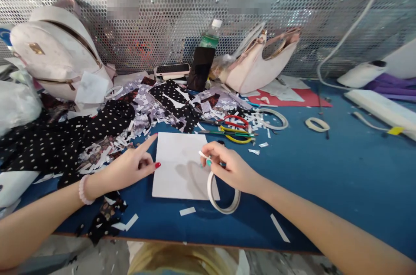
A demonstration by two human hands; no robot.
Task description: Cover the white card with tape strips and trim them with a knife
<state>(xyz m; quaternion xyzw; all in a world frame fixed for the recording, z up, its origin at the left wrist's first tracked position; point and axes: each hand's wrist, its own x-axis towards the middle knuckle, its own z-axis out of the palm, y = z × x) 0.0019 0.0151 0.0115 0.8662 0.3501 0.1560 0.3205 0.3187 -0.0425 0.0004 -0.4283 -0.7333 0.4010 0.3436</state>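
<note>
A white sheet or pad of paper (177, 158) lies flat on the blue table in front of me. My left hand (130, 164) is at its left side, index finger stretched toward the top corner and thumb at the left edge, the other fingers curled with nothing seen in them. Over the paper's right part, my right hand (224, 162) pinches the loose white end of a tape roll (238, 199). The roll hangs below those fingers, overlapping the paper's lower right corner. Red-handled and yellow-handled scissors (240, 139) lie behind the paper.
Dotted black fabric (94, 132) and white scraps are heaped at left and behind. Two more tape rolls (316, 125) lie at right. Against the perforated metal screen (169, 10) stand a pale backpack (61, 54), a phone (200, 69), a bottle (211, 36) and a handbag (256, 67).
</note>
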